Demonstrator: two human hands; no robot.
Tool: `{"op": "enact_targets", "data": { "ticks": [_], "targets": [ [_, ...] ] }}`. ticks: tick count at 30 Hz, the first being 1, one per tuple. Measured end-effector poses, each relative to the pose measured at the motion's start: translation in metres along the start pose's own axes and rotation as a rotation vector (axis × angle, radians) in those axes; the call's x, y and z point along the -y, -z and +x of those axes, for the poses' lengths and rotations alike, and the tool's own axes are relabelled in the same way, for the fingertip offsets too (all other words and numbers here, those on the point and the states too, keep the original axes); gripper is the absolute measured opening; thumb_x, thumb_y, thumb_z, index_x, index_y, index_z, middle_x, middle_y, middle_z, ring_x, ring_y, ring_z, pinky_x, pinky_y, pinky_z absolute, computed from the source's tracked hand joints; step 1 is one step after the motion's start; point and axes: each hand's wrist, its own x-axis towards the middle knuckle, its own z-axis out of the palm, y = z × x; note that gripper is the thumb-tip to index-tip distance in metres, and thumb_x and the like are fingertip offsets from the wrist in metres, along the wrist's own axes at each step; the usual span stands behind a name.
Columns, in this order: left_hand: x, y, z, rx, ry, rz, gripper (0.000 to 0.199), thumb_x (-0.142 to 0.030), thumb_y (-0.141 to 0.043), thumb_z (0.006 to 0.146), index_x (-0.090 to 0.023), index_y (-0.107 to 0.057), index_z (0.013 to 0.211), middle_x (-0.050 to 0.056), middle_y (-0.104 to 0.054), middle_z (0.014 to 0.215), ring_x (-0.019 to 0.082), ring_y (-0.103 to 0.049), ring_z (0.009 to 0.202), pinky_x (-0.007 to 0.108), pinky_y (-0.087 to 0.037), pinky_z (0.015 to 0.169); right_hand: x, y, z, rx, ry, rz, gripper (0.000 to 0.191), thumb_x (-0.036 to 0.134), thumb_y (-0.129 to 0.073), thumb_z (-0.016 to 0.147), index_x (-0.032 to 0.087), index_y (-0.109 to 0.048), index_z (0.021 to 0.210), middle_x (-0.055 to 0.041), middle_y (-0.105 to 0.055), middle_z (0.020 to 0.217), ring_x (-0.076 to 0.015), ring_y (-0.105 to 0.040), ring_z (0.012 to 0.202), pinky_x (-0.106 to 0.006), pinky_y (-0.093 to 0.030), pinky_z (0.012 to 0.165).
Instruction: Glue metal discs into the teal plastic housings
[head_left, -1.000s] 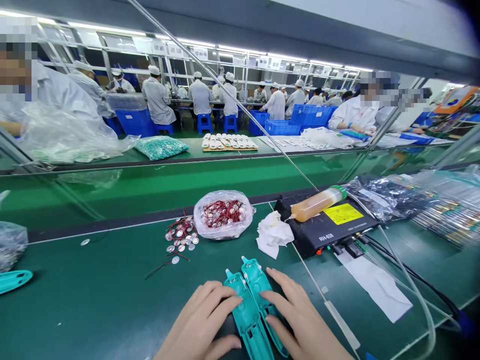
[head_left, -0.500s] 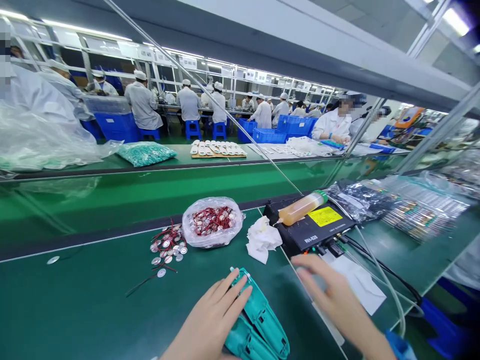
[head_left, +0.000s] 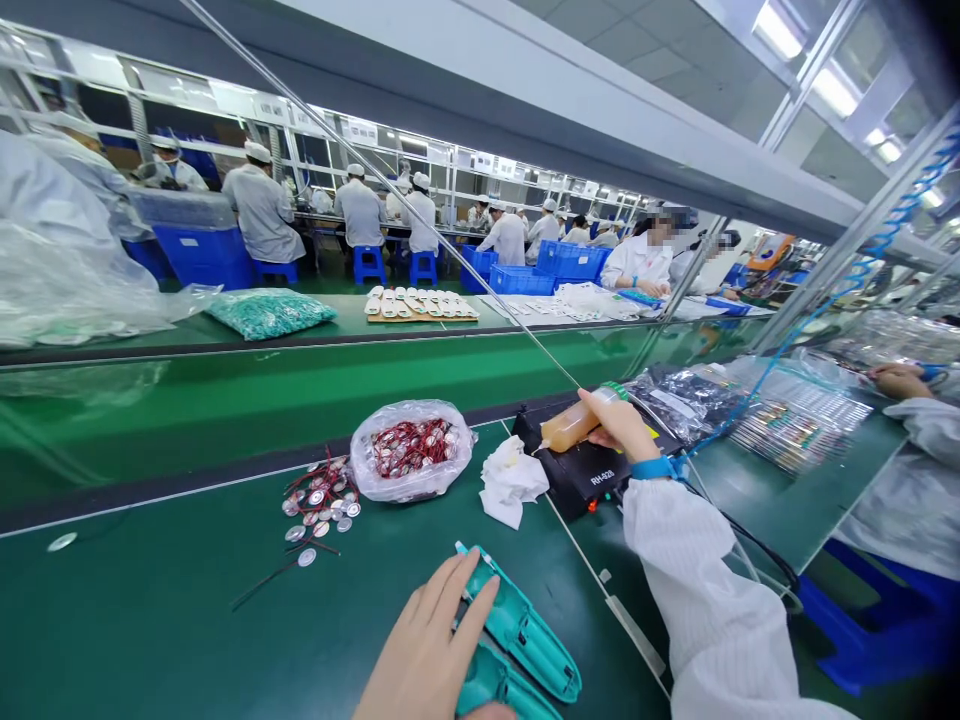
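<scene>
My left hand (head_left: 431, 640) lies over two teal plastic housing halves (head_left: 529, 640) on the green bench, fingers stretched out across their upper ends. The halves lie side by side, hollow side up, and the hand covers part of them. Farther right, my right hand (head_left: 619, 425) is closed around a dispensing syringe (head_left: 571, 428) of amber fluid with a green cap. The syringe is tilted, its tip pointing left, over a black controller box (head_left: 589, 478) marked RH-928. A crumpled white tissue (head_left: 513, 482) sits beside the box.
A plastic bag (head_left: 409, 488) holds red-wired metal discs, with a loose pile of discs (head_left: 322, 505) left of it. One disc (head_left: 62, 542) lies far left. Metallic parts (head_left: 802, 430) and a blue coiled hose (head_left: 847, 285) are at right. A co-worker's hand (head_left: 900, 380) shows there.
My right hand has moved up and away from me and taken hold of the syringe on the box. My left hand stays on the teal halves. The view has shifted slightly right.
</scene>
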Motion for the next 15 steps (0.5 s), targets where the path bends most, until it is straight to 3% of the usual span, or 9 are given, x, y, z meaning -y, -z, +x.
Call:
{"op": "enact_targets", "data": {
  "ticks": [2,5,8,11,15],
  "targets": [
    [0.001,0.005,0.000,-0.024,0.025,-0.020,0.075,-0.059,-0.046,0.084,-0.026,-0.019,0.146,0.010,-0.032,0.147,0.035,-0.044,0.126,0.041,-0.049,0.090,0.000,-0.003,-0.005,0.014,-0.077,0.112,0.028,0.040,-0.054,0.091,0.013,-0.059,0.088,0.0012,-0.059,0.072,-0.0092,-0.056,0.055,-0.023,-0.050,0.051],
    [0.006,0.009,0.002,-0.053,0.017,-0.039,0.080,-0.057,-0.047,0.086,-0.029,-0.003,0.147,0.007,-0.029,0.149,0.034,-0.041,0.128,0.039,-0.050,0.090,0.002,-0.002,-0.018,-0.007,-0.050,0.301,0.026,0.038,-0.050,0.093,0.013,-0.056,0.089,0.0024,-0.057,0.068,-0.0080,-0.054,0.050,-0.021,-0.049,0.047],
    [0.011,0.003,0.003,-0.093,0.003,-0.075,0.087,-0.060,-0.049,0.082,-0.031,0.003,0.146,0.008,-0.031,0.147,0.034,-0.041,0.128,0.040,-0.049,0.092,0.007,0.001,-0.032,-0.065,0.090,0.458,0.028,0.043,-0.051,0.089,0.015,-0.051,0.087,0.0038,-0.055,0.063,-0.0084,-0.052,0.043,-0.020,-0.046,0.039],
    [0.016,-0.007,0.004,-0.084,0.020,-0.124,0.093,-0.066,-0.051,0.076,-0.032,0.002,0.145,0.008,-0.031,0.146,0.035,-0.042,0.127,0.041,-0.049,0.094,0.009,0.002,-0.047,-0.129,0.258,0.547,0.043,0.056,-0.062,0.071,0.019,-0.047,0.087,0.0037,-0.055,0.064,-0.0119,-0.053,0.041,-0.023,-0.045,0.032],
    [0.020,-0.015,0.002,-0.013,0.036,-0.151,0.090,-0.066,-0.051,0.076,-0.035,-0.001,0.145,0.005,-0.028,0.146,0.033,-0.043,0.126,0.038,-0.050,0.092,0.005,-0.007,-0.064,-0.176,0.387,0.534,0.051,0.052,-0.073,0.055,0.019,-0.048,0.084,0.0014,-0.057,0.066,-0.0169,-0.055,0.042,-0.028,-0.047,0.028]
  ]
}}
